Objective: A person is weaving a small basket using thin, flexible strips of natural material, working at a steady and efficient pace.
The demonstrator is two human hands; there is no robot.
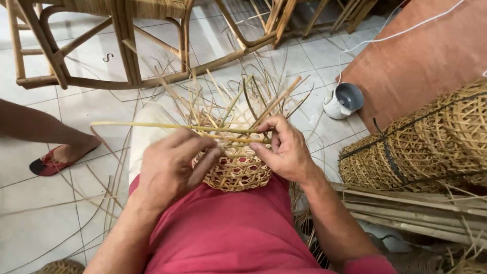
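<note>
Hands work on a small woven basket [237, 170] that rests on the person's lap, on the red shirt [228, 228], near the middle of the view. The left hand [170, 167] sits at 9 o'clock of the basket, and its grip is closed on a long thin cane strip [147, 124] that runs out toward 9 o'clock. The right hand [286, 149] sits at 3 o'clock of the basket, and its grip pinches the same strip at the rim. Loose strips [238, 96] stick up from the basket toward 12 o'clock. At 3 o'clock lies a stack of finished baskets [421, 147]. A cane chair [122, 40] stands at 11 o'clock. Another person's foot in a red sandal [56, 160] is on the floor at 9 o'clock.
</note>
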